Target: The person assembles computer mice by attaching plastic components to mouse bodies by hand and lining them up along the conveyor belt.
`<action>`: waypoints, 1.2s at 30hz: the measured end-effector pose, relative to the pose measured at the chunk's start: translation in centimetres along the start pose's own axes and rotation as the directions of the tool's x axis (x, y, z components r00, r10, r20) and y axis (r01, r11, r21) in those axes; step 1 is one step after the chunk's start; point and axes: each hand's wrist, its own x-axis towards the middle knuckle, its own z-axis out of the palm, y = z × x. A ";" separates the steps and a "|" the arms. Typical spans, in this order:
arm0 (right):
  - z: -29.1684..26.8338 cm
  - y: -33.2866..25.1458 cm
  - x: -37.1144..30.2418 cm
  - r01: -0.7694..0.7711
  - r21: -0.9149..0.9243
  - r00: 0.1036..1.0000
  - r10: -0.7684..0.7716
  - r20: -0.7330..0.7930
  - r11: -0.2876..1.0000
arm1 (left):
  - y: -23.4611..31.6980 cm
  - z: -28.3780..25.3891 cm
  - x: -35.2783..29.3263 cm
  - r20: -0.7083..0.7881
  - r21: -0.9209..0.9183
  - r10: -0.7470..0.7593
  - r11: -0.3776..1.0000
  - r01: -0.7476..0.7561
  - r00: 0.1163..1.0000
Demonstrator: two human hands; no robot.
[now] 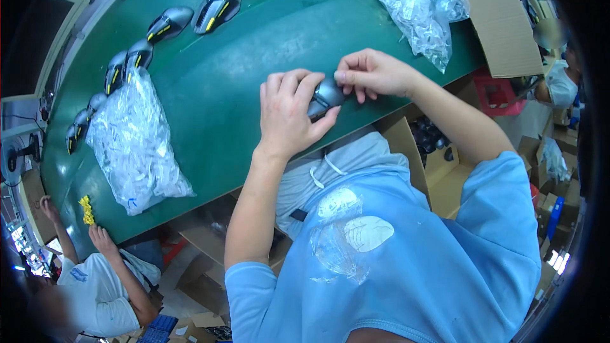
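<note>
Head view has the grey mouse [327, 94] over the green worktop [210, 108], close to the near edge, partly covered by the person's fingers. Left hand [286, 111] has its grip closed around it, fingers over the far side and thumb tucked along the near side. Right hand [372, 75] is up at the right end of the shell with thumb and forefinger bunched together; can't tell if that grip is actually pinching anything, it's too small to make out.

Looks to me like fiddly fingertip work on that end, so fwiw here's how I'd go about it. Let the left do the bracing, palm low and snug, so the shell can't twist when the right pushes or pulls. No need to squeeze hard, since a smooth curved body like that probably wants to squirt out. Small, light moves with the right, working along the edge rather than jabbing at it, and no nails on the finish. I'd also shift everything a bit further in, because a slip there could drop it into the open carton [448, 187] below. Leave space around the yellow-striped mice [218, 9] and the stuffed clear bag [136, 146] on the left too.
</note>
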 end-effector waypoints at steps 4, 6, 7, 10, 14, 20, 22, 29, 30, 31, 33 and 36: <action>1.6 1.6 -0.1 0.324 -0.200 0.926 -0.353 -0.131 0.925 | 0.0 0.4 0.0 -0.026 -0.052 -0.069 0.996 0.067 0.997; 1.6 0.9 -0.3 0.319 -0.386 0.898 -0.406 -0.169 0.866 | 0.2 0.4 0.4 0.004 -0.031 -0.054 0.998 0.054 0.999; 1.3 0.3 -0.2 0.316 -0.374 0.900 -0.401 -0.174 0.872 | 0.4 0.6 0.4 0.020 -0.024 -0.038 0.999 0.038 0.999; -0.7 -1.7 0.8 0.252 -0.521 0.968 -0.216 0.131 0.815 | 1.1 1.3 0.1 0.003 -0.007 -0.074 0.997 0.074 0.997; -1.6 -3.8 0.8 -0.067 -0.473 0.966 0.176 0.191 0.879 | 2.6 2.5 -0.4 -0.039 -0.032 -0.096 0.995 0.095 0.995; -0.9 -7.7 1.0 0.001 -0.765 0.952 0.233 0.197 0.644 | 3.1 2.6 -0.4 -0.059 -0.079 -0.106 0.992 0.101 0.993; -0.8 -8.3 1.6 0.047 -0.828 0.944 0.246 0.219 0.559 | 3.3 2.7 -0.2 -0.049 -0.070 -0.095 0.993 0.092 0.994; -1.1 -7.7 1.9 0.161 -0.843 0.948 0.158 0.278 0.513 | 3.2 3.0 -0.1 -0.034 -0.071 -0.109 0.992 0.106 0.993; -1.1 -7.6 2.2 0.140 -0.779 0.944 0.156 0.292 0.612 | 3.1 2.8 -0.2 -0.043 -0.064 -0.100 0.993 0.098 0.994; -1.1 -7.6 2.3 0.170 -0.793 0.949 0.121 0.292 0.585 | 3.0 2.3 -0.4 -0.045 -0.077 -0.112 0.991 0.108 0.993; -1.3 -5.9 1.5 0.167 -0.640 0.951 0.048 0.305 0.750 | 3.0 1.8 -0.4 -0.039 -0.097 -0.122 0.988 0.117 0.992; -1.0 -3.7 -0.9 0.223 -0.728 0.974 -0.113 0.198 0.648 | 3.1 2.1 -0.8 -0.057 -0.097 -0.106 0.990 0.100 0.993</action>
